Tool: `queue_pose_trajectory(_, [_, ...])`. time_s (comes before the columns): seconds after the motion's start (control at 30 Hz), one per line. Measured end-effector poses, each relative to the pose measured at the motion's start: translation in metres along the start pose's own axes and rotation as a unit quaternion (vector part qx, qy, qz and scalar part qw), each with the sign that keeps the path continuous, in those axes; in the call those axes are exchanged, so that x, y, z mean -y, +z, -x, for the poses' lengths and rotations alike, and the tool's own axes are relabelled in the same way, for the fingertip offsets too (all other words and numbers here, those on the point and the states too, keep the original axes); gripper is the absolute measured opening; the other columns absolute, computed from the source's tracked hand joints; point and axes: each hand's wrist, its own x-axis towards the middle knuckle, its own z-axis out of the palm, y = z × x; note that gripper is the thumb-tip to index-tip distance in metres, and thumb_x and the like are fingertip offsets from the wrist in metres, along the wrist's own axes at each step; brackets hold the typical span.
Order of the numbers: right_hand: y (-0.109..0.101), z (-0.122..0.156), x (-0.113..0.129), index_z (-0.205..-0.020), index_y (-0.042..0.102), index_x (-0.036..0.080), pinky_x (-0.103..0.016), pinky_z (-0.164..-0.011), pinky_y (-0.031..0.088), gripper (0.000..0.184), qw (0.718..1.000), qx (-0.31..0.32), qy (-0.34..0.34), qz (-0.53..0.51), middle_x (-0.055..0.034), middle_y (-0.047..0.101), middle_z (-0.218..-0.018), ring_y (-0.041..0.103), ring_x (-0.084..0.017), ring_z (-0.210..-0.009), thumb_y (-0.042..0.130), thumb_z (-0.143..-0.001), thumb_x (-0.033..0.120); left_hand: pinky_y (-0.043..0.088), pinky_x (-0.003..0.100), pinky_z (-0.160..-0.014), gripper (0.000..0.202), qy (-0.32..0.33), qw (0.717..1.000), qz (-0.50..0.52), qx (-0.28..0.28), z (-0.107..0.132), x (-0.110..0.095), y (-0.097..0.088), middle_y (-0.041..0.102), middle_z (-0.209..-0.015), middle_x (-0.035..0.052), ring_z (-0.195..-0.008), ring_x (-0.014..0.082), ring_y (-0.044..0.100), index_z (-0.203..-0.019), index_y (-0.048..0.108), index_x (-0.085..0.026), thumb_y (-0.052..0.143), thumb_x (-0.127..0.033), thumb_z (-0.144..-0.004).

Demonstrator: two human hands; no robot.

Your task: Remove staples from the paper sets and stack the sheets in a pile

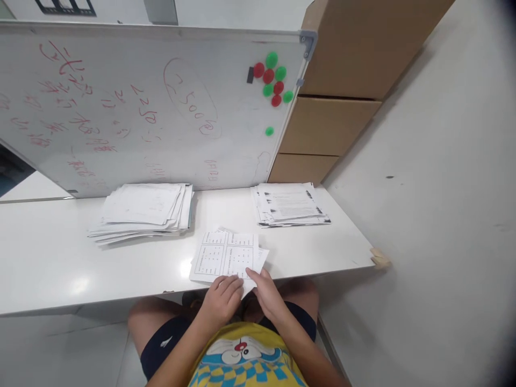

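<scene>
A few printed paper sheets (226, 258), marked with boxed tables, lie overlapping at the front edge of the white table. My left hand (226, 295) rests on their lower edge, fingers side by side and laid over the paper; its thumb is hard to make out. At the lower right corner, my right hand (268, 295) grips the sheets, thumb on top and the other fingers mostly hidden beneath. One paper corner hangs past the table edge between the two hands.
A thick paper stack (141, 207) is at the left and a smaller paper stack (292, 203) at the right. Behind the table (226, 209) stands a whiteboard (237, 156) with red writing and round magnets. Cardboard boxes (326, 126) and a wall (435, 215) bound the right.
</scene>
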Motion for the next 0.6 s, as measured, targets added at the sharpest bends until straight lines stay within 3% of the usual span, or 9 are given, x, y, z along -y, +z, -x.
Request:
queue_pose_trajectory(0.1, [-0.017, -0.005, -0.007, -0.096, 0.069, 0.021, -0.046, -0.093, 0.047, 0.038, 0.999, -0.019, -0.028, -0.011, -0.0075, 0.074, -0.104, 0.064, -0.031, -0.103, 0.077, -0.064, 0.040, 0.048, 0.038, -0.088, 0.016, 0.012, 1.000, 0.018, 0.016, 0.000, -0.001, 0.001, 0.070, -0.105, 0.0085, -0.104, 0.0222, 0.063, -0.098, 0.063, -0.018, 0.050, -0.022, -0.090])
queue_pose_trajectory(0.17, [-0.031, -0.005, -0.005, -0.094, 0.071, 0.020, -0.048, -0.094, 0.046, 0.039, 0.999, -0.017, -0.031, -0.010, -0.0086, 0.075, -0.100, 0.066, -0.032, -0.100, 0.079, -0.062, 0.040, 0.047, 0.041, -0.088, 0.020, -0.028, 0.999, 0.029, 0.011, 0.001, 0.004, 0.001, 0.069, -0.107, 0.0099, -0.107, 0.0249, 0.061, -0.102, 0.062, -0.017, 0.051, -0.030, -0.091])
queue_pose_trajectory(0.27, [-0.052, -0.003, 0.005, -0.092, 0.072, 0.019, -0.048, -0.098, 0.044, 0.038, 0.999, -0.019, -0.044, 0.000, -0.0087, 0.075, -0.100, 0.065, -0.032, -0.102, 0.081, -0.061, 0.040, 0.045, 0.047, -0.091, 0.033, -0.228, 0.973, 0.007, -0.033, 0.001, 0.019, 0.001, 0.065, -0.115, 0.0149, -0.112, 0.0303, 0.057, -0.118, 0.056, -0.016, 0.051, -0.032, -0.090])
queue_pose_trajectory(0.33, [-0.063, -0.003, 0.013, -0.094, 0.072, 0.020, -0.048, -0.101, 0.042, 0.038, 0.998, -0.023, -0.058, 0.004, -0.0083, 0.074, -0.103, 0.064, -0.030, -0.105, 0.081, -0.061, 0.039, 0.043, 0.054, -0.093, 0.044, -0.380, 0.924, 0.007, -0.047, -0.002, 0.029, 0.002, 0.060, -0.123, 0.0181, -0.117, 0.0345, 0.053, -0.126, 0.051, -0.015, 0.052, -0.038, -0.089])
queue_pose_trajectory(0.4, [-0.071, -0.004, 0.020, -0.096, 0.072, 0.021, -0.047, -0.103, 0.041, 0.040, 0.998, -0.019, -0.066, 0.007, -0.0083, 0.074, -0.106, 0.064, -0.029, -0.106, 0.081, -0.062, 0.039, 0.042, 0.056, -0.095, 0.048, -0.469, 0.879, 0.077, -0.042, -0.006, 0.036, 0.001, 0.061, -0.122, 0.0169, -0.117, 0.0340, 0.054, -0.130, 0.048, -0.017, 0.051, -0.043, -0.089])
queue_pose_trajectory(0.5, [-0.080, -0.009, 0.029, -0.097, 0.073, 0.020, -0.048, -0.102, 0.042, 0.041, 0.997, 0.003, -0.066, 0.032, -0.0088, 0.074, -0.105, 0.065, -0.029, -0.104, 0.082, -0.062, 0.040, 0.047, 0.046, -0.094, 0.041, -0.491, 0.832, 0.251, -0.064, -0.012, 0.040, -0.002, 0.068, -0.109, 0.0099, -0.109, 0.0253, 0.060, -0.127, 0.049, -0.022, 0.047, -0.041, -0.092])
queue_pose_trajectory(0.6, [-0.086, -0.015, 0.041, -0.097, 0.074, 0.019, -0.049, -0.097, 0.045, 0.042, 0.994, 0.040, -0.062, 0.081, -0.0095, 0.075, -0.099, 0.066, -0.031, -0.101, 0.081, -0.064, 0.043, 0.048, 0.040, -0.093, 0.036, -0.482, 0.816, 0.304, -0.094, -0.016, 0.040, -0.004, 0.062, -0.121, 0.0104, -0.113, 0.0233, 0.058, -0.123, 0.053, -0.024, 0.048, -0.041, -0.091])
